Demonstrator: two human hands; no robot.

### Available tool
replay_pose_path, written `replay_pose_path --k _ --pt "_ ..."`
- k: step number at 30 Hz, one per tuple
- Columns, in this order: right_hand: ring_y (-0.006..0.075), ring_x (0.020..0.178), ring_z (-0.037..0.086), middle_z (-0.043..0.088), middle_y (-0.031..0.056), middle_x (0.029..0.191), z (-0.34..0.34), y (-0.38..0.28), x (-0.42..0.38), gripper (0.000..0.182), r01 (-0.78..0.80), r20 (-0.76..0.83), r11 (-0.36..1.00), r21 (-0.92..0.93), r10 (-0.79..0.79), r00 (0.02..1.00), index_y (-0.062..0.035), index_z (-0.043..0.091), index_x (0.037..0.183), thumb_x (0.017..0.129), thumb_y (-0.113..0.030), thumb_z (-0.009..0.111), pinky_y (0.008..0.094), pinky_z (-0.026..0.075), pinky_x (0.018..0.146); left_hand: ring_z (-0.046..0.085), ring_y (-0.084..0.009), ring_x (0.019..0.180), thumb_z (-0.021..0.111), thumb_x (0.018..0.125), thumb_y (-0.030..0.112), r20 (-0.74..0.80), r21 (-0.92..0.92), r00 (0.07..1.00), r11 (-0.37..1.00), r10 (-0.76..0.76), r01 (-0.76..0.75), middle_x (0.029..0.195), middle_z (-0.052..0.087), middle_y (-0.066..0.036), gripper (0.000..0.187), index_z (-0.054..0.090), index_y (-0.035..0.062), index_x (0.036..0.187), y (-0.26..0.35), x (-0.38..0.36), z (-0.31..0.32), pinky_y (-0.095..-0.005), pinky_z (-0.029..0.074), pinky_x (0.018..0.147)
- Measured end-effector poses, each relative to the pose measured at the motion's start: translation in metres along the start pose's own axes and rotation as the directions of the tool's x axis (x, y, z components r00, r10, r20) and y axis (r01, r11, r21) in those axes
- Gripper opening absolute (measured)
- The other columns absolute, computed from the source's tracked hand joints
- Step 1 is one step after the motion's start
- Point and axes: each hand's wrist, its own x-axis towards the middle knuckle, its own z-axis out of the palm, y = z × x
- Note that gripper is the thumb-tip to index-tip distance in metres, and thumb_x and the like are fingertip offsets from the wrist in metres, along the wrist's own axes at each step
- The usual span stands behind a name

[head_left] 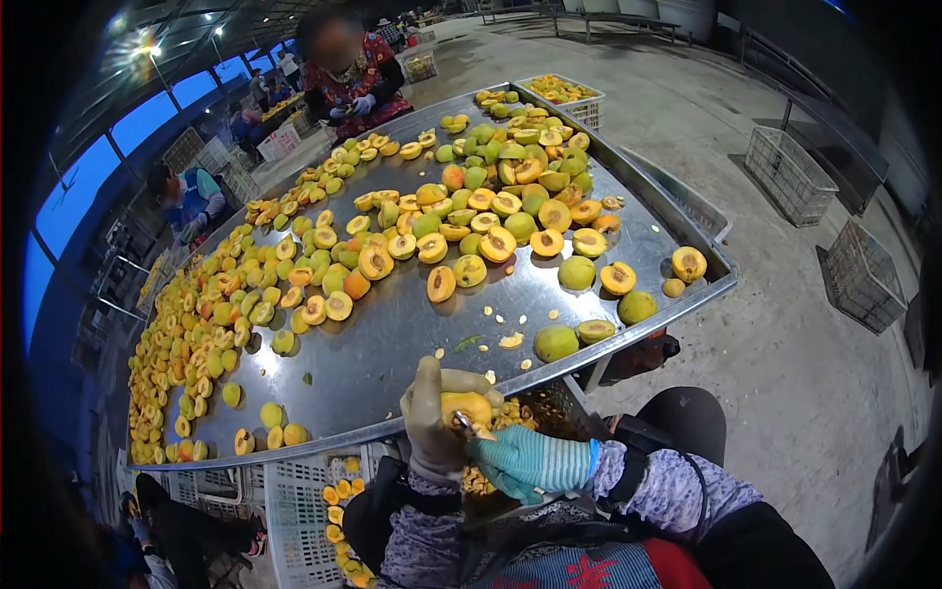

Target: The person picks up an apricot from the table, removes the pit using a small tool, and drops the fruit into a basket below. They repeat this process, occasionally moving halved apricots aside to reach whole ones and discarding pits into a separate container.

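My left hand (432,417), in a beige glove, is closed around a yellow peach half (465,404) just past the table's front edge. In a teal-striped glove, my right hand (515,459) grips a small metal-tipped tool (461,421); its shiny tip meets the fruit and its handle is hidden in the fist. Below both hands, a crate (569,402) contains small yellow-brown pieces. Beyond them, the metal table (392,353) bears many whole and halved peaches (497,244), some with brown pits in their cut faces.
At lower left stands a white crate (289,515) with orange-yellow halves inside. A filled crate (564,90) sits past the table's far corner, and other crates (788,175) stand on the floor to the right. One gloved person (353,79) works across the table, others farther left.
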Motion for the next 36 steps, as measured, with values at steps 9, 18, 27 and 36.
replay_pose_path --k 9,18,27,36 --pt "0.0265 0.064 0.062 0.06 0.0105 0.069 0.007 -0.011 -0.014 0.039 -0.023 -0.078 0.985 -0.173 0.01 0.997 -0.0035 0.065 0.11 0.102 -0.038 0.049 0.0338 0.052 0.066 0.065 -0.0222 0.058 0.036 0.108 0.019 0.262 0.282 0.687 0.627 0.677 -0.726 0.072 0.066 -0.018 0.029 0.056 -0.0017 0.114 -0.031 0.004 -0.006 -0.0322 0.055 0.058" --pt "0.0252 0.071 0.066 0.066 0.0156 0.085 0.003 -0.002 -0.007 0.037 -0.056 -0.124 0.85 -0.524 -0.012 0.992 -0.0037 0.064 0.117 0.103 -0.035 0.049 0.0366 0.054 0.063 0.066 -0.0266 0.059 0.038 0.107 0.021 0.287 0.028 0.954 0.996 -0.09 0.086 0.07 0.066 -0.02 0.037 0.059 -0.0024 0.088 -0.01 -0.002 -0.015 -0.0349 0.056 0.059" --pt "0.0131 0.056 0.056 0.057 -0.0029 0.069 0.018 -0.009 -0.023 0.031 -0.148 0.067 0.982 0.115 0.141 0.988 -0.0107 0.065 0.094 0.102 -0.038 0.052 0.0267 0.046 0.049 0.065 -0.026 0.062 0.038 0.105 0.037 0.163 -0.121 0.979 0.982 -0.121 0.142 0.071 0.068 -0.019 0.059 0.067 -0.0055 0.076 -0.006 -0.009 -0.007 -0.0334 0.055 0.064" --pt "0.0146 0.052 0.054 0.057 0.0014 0.069 0.01 -0.025 -0.027 0.036 -0.071 0.044 0.993 -0.097 0.075 0.996 -0.0085 0.061 0.1 0.103 -0.041 0.047 0.0278 0.043 0.045 0.069 -0.0279 0.067 0.042 0.101 0.055 0.032 -0.241 0.951 0.921 -0.308 0.307 0.082 0.068 -0.019 0.06 0.063 -0.0008 0.091 0.006 -0.012 0.001 -0.0403 0.06 0.063"
